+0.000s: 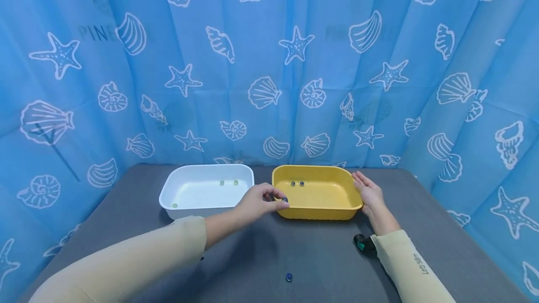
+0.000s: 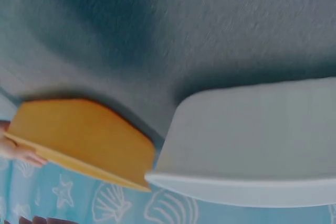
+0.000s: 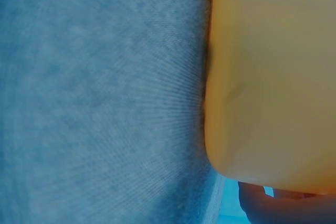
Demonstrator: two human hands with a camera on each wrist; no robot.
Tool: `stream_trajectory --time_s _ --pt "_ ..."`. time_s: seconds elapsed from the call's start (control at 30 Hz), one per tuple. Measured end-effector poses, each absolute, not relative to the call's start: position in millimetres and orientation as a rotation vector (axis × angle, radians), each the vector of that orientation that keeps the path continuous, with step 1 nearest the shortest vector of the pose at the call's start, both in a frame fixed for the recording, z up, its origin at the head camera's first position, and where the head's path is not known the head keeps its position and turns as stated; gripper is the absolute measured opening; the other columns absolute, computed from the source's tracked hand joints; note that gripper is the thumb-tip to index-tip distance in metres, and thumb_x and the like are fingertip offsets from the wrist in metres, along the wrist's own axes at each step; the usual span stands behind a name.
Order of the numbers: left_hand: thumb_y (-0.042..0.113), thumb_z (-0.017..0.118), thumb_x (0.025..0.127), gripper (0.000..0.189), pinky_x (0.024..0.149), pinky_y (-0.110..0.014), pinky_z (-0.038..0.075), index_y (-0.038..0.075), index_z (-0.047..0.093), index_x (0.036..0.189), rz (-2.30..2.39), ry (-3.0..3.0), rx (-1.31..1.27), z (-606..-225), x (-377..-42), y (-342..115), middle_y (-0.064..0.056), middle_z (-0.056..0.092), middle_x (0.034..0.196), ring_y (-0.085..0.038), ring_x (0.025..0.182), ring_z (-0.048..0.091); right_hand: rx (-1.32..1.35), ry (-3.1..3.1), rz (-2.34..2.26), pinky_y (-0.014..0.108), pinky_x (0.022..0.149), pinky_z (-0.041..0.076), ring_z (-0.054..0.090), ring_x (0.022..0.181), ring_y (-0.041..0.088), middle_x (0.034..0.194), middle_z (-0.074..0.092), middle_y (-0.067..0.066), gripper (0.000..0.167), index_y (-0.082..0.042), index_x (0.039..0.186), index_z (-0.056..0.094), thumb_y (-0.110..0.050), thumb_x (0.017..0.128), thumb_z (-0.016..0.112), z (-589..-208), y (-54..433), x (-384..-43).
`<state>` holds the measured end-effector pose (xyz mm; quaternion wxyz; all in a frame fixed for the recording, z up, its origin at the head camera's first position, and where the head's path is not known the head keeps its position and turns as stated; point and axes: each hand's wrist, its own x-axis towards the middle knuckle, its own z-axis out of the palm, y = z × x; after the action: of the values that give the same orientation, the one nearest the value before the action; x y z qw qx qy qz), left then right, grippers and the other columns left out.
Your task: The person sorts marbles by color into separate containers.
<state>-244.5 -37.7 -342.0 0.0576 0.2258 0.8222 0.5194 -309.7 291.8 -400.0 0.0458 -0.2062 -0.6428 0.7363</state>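
In the head view, my left hand [image 1: 260, 200] pinches a dark blue glass marble [image 1: 285, 199] between thumb and fingertips, over the near left corner of the yellow basin [image 1: 317, 214]. Two dark marbles [image 1: 297, 183] lie inside that basin towards the back. My right hand [image 1: 372, 198] holds the basin's right end at the rim; the right wrist view shows curled fingers [image 3: 262, 205] beside the yellow wall [image 3: 273, 87]. Another blue marble [image 1: 288, 277] lies on the table nearer to me. Only some fingertips of the left hand appear in the left wrist view.
Left of the yellow basin stands a white basin [image 1: 206, 167] with three greenish marbles inside. A black strap-like item [image 1: 364, 244] lies by the right wrist. Grey cloth [image 1: 328, 256] covers the table, and a blue shell-patterned curtain [image 1: 269, 64] hangs behind. A small dark thing [image 1: 202, 258] shows beside the left sleeve.
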Motion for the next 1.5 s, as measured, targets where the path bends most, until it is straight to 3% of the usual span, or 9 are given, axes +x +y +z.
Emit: stream_trajectory --time_s 0.17,0.3,0.6,0.73,1.5 --pt "0.019 0.076 0.086 0.021 0.058 -0.024 0.039 0.005 0.072 0.101 1.645 2.503 0.569 -328.5 -256.2 -30.8 -0.004 0.057 0.084 -0.017 0.073 0.047 -0.622 -1.959 2.261 0.034 0.114 0.024 0.025 0.143 0.018 0.156 0.028 0.004 0.050 -0.014 0.154 0.026 -0.013 0.105 0.040 -400.7 292.2 -309.1" --pt "0.020 0.075 0.087 0.020 0.058 -0.024 0.040 0.006 0.071 0.101 1.696 2.508 0.503 -319.9 -266.3 -22.8 -0.003 0.061 0.090 -0.018 0.075 0.047 -0.619 -1.961 2.263 0.034 0.114 0.024 0.025 0.143 0.019 0.156 0.028 0.004 0.050 -0.014 0.154 0.026 -0.013 0.105 0.040 -400.6 293.0 -308.4" --pt "0.022 0.074 0.088 0.024 0.077 -0.031 0.051 0.007 0.071 0.107 1.741 2.521 0.474 -308.8 -288.0 -3.1 -0.005 0.063 0.103 -0.020 0.094 0.056 -0.601 -1.990 2.245 0.034 0.114 0.022 0.023 0.144 0.019 0.156 0.026 0.004 0.051 -0.014 0.154 0.025 -0.013 0.105 0.040 -402.2 292.8 -304.5" --pt "0.022 0.073 0.089 0.024 0.085 -0.035 0.051 0.007 0.070 0.108 1.779 2.509 0.439 -304.8 -294.5 2.9 -0.006 0.062 0.106 -0.022 0.101 0.057 -0.592 -1.981 2.254 0.034 0.114 0.023 0.023 0.144 0.019 0.156 0.027 0.004 0.051 -0.013 0.154 0.025 -0.013 0.105 0.041 -402.1 292.4 -304.6" --pt "0.020 0.073 0.089 0.024 0.095 -0.040 0.047 0.007 0.070 0.109 1.888 2.387 0.271 -321.1 -319.0 26.4 -0.007 0.065 0.107 -0.025 0.108 0.058 -0.623 -1.953 2.239 0.034 0.114 0.025 0.026 0.143 0.019 0.156 0.029 0.005 0.050 -0.013 0.154 0.027 -0.012 0.105 0.039 -401.2 291.3 -309.6"
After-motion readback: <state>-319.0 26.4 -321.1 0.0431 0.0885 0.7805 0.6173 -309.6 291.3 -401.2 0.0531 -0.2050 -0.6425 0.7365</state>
